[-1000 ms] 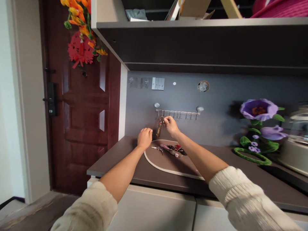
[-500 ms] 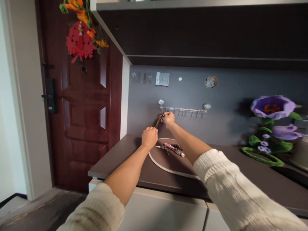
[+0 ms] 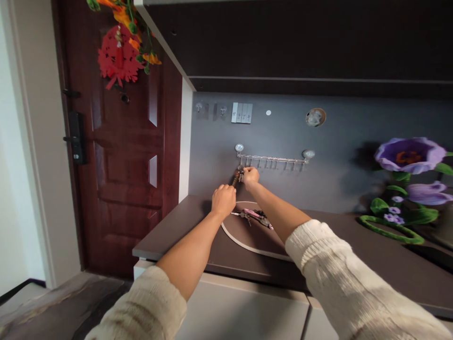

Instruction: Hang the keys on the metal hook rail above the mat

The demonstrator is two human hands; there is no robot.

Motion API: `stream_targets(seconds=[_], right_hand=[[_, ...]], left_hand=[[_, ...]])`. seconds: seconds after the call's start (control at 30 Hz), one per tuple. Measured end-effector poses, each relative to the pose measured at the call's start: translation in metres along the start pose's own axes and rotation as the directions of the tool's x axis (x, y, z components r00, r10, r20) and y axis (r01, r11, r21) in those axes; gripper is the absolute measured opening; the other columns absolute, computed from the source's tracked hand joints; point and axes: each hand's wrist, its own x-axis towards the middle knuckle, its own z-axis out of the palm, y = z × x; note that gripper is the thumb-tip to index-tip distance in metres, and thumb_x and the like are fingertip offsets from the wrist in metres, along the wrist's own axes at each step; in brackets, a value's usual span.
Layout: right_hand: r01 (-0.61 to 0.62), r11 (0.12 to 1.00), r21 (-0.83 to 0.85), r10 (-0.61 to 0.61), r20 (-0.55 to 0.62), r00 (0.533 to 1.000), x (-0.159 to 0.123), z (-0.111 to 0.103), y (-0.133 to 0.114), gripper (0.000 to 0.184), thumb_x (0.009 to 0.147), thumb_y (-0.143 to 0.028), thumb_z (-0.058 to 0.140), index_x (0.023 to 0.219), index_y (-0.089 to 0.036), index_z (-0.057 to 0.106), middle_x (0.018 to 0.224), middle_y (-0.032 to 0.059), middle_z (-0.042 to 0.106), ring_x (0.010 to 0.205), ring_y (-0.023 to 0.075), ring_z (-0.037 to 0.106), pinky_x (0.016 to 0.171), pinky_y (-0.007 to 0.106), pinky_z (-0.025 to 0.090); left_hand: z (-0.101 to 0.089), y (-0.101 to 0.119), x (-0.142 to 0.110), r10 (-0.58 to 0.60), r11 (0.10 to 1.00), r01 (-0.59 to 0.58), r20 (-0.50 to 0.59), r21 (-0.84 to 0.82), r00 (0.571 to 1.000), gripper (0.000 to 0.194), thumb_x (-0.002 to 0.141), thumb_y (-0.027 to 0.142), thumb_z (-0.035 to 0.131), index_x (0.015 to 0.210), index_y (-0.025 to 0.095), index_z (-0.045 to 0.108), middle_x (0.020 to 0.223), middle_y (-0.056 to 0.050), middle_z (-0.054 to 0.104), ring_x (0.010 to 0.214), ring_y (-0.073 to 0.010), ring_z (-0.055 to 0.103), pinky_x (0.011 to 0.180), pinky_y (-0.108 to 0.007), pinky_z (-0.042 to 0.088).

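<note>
A small bunch of keys [image 3: 241, 176] hangs just below the left end of a clear hook rail [image 3: 274, 159] on the grey wall. My right hand [image 3: 251, 176] pinches the bunch from its right side. From the same bunch a dark patterned strap [image 3: 235, 180] slants down into my left hand [image 3: 223, 200], whose fingers are closed round its lower end. Whether the key ring sits on a hook is too small to tell. Below, on a round mat [image 3: 244, 243], lie more keys [image 3: 244, 215] with a pink key fob [image 3: 252, 214], partly behind my right forearm.
A dark cabinet [image 3: 300, 42] overhangs the counter [image 3: 170, 226]. Purple artificial flowers [image 3: 410, 158] stand at the right. On the left is a dark red door [image 3: 120, 189] with a black handle lock [image 3: 76, 139]. A switch panel [image 3: 242, 113] is above the rail.
The view has shifted slightly, so the scene sits a little farther right and higher. Both hands keep their hold by the left end of the rail, with the right still beside the keys.
</note>
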Motion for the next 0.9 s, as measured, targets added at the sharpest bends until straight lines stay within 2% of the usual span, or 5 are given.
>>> stream_targets(seconds=[0.03, 0.1, 0.43, 0.7, 0.9], right_hand=[[-0.133, 0.991, -0.012, 0.132, -0.052, 0.990, -0.003, -0.002, -0.003, 0.020, 0.079, -0.023, 0.041, 0.072, -0.016, 0.058, 0.058, 0.0022, 0.059, 0.050, 0.0108, 0.051, 0.052, 0.022, 0.042], [-0.246, 0.969, -0.023, 0.242, -0.108, 0.964, -0.007, -0.005, -0.009, 0.016, 0.077, -0.023, 0.046, 0.071, -0.016, 0.059, 0.066, 0.0033, 0.062, 0.058, 0.0105, 0.054, 0.058, 0.020, 0.043], [-0.401, 0.858, 0.322, 0.385, 0.113, 0.916, -0.023, -0.022, -0.018, 0.013, 0.081, -0.015, 0.042, 0.069, -0.018, 0.046, 0.062, -0.0016, 0.056, 0.052, 0.0081, 0.056, 0.055, 0.023, 0.050], [-0.368, 0.897, 0.246, 0.321, 0.212, 0.923, -0.047, -0.051, -0.015, 0.010, 0.081, -0.017, 0.045, 0.072, -0.016, 0.049, 0.065, 0.0015, 0.059, 0.056, 0.0078, 0.056, 0.054, 0.019, 0.046], [-0.254, 0.947, 0.198, 0.181, 0.325, 0.928, -0.074, -0.077, -0.004, 0.006, 0.077, -0.018, 0.049, 0.073, -0.015, 0.053, 0.069, 0.0030, 0.062, 0.066, 0.0095, 0.059, 0.065, 0.022, 0.046]], left_hand=[[0.000, 0.000, 0.000, -0.001, 1.000, 0.001, 0.006, 0.010, 1.000, 0.030, 0.089, 0.024, 0.031, 0.082, 0.017, 0.059, 0.087, -0.008, 0.061, 0.087, -0.0189, 0.052, 0.074, -0.031, 0.039], [-0.001, 0.000, -0.001, -0.005, 0.999, 0.005, 0.012, 0.033, 1.000, 0.030, 0.089, 0.024, 0.030, 0.083, 0.017, 0.059, 0.087, -0.007, 0.061, 0.088, -0.0182, 0.052, 0.074, -0.030, 0.040], [0.000, 0.001, -0.002, 0.023, 0.998, -0.024, 0.023, 0.057, 0.999, 0.032, 0.089, 0.025, 0.029, 0.082, 0.017, 0.059, 0.087, -0.007, 0.062, 0.087, -0.0175, 0.052, 0.075, -0.029, 0.040], [0.001, 0.000, -0.006, 0.089, 0.996, -0.090, 0.042, 0.012, 0.995, 0.032, 0.089, 0.025, 0.030, 0.084, 0.017, 0.060, 0.087, -0.008, 0.061, 0.087, -0.0184, 0.052, 0.077, -0.031, 0.040], [0.002, 0.002, -0.008, 0.176, 0.984, -0.173, 0.123, -0.039, 0.977, 0.030, 0.089, 0.026, 0.031, 0.086, 0.017, 0.060, 0.090, -0.007, 0.061, 0.090, -0.0181, 0.051, 0.080, -0.030, 0.040]])
